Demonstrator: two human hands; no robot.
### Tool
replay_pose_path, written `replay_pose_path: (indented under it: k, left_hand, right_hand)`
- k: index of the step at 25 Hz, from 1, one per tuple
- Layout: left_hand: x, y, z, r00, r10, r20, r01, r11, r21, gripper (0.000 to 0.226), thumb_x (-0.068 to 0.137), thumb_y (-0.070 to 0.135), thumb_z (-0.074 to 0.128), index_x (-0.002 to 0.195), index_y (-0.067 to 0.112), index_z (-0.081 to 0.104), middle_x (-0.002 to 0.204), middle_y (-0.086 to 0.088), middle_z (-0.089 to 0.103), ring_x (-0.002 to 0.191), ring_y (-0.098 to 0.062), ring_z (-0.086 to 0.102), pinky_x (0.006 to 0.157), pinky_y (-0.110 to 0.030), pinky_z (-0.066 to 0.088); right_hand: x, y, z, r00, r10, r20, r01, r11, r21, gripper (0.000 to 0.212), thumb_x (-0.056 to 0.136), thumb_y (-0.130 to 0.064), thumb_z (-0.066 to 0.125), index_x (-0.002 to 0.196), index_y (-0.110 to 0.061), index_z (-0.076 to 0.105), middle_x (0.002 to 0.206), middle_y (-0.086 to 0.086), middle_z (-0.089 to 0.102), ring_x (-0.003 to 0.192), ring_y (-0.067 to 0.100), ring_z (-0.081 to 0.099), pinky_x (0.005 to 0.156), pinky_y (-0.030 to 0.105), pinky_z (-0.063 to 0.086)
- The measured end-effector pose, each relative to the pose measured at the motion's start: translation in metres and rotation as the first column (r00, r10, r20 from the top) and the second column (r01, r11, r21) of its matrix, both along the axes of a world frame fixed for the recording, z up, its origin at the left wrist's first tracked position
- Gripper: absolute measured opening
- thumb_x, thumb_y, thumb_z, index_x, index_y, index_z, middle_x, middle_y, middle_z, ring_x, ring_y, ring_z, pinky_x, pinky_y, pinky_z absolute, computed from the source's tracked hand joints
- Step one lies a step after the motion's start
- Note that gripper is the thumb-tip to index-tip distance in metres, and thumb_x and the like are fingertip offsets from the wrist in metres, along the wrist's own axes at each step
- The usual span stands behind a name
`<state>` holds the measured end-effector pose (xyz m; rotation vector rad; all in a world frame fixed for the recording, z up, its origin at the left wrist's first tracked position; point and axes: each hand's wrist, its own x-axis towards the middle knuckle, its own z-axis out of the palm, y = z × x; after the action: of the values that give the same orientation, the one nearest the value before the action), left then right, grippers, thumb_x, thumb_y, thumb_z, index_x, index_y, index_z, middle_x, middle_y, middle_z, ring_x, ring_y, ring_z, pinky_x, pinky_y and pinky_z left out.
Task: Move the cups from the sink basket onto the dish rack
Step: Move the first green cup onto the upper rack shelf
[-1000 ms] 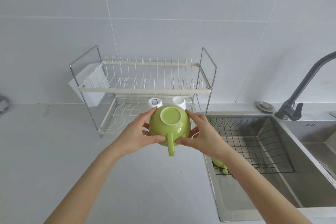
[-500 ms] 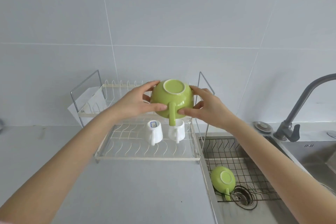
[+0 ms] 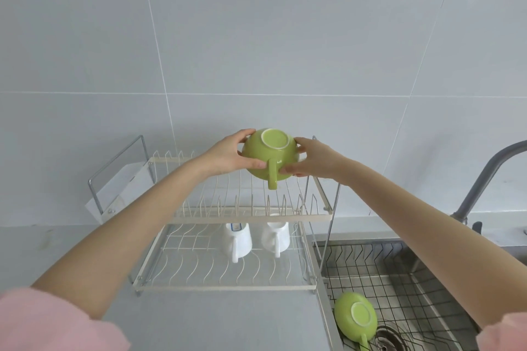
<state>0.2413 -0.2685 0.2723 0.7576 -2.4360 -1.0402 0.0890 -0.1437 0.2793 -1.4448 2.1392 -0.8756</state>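
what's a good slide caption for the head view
Both hands hold an upturned green cup over the dish rack's top shelf.

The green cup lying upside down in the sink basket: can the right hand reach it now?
Probably not yet: the right hand and left hand both hold another green cup.

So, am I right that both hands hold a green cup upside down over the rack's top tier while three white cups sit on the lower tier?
Not quite: the head view shows two white cups on the lower tier, not three. Both hands do hold the green cup upside down over the top tier.
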Motion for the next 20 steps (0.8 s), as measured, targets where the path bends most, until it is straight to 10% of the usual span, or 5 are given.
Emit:
replay_pose_path:
  k: [15,20]
  left_hand:
    - [-0.034,-0.021,-0.06,0.991,-0.002,0.133,-0.018,0.988,0.153,0.079,0.069,0.019,0.076,0.134,0.018,0.033,0.14,-0.007,0.04,0.12,-0.028,0.049,0.105,-0.041,0.038]
    - [-0.034,-0.018,-0.063,0.972,-0.013,0.235,-0.016,0.992,0.123,0.078,0.072,0.019,0.074,0.135,0.014,0.029,0.138,-0.007,0.04,0.102,-0.019,0.051,0.082,-0.026,0.044]
  right_hand:
    - [-0.02,-0.038,-0.037,0.997,-0.066,0.026,0.054,0.947,0.317,0.051,0.075,-0.013,0.073,0.118,-0.003,0.048,0.115,0.013,0.05,0.086,0.024,0.065,0.08,0.032,0.058]
    - [-0.016,-0.041,-0.049,0.998,-0.06,-0.03,0.067,0.924,0.376,0.048,0.075,-0.015,0.073,0.114,-0.002,0.049,0.099,0.011,0.052,0.068,0.02,0.061,0.058,0.021,0.054]
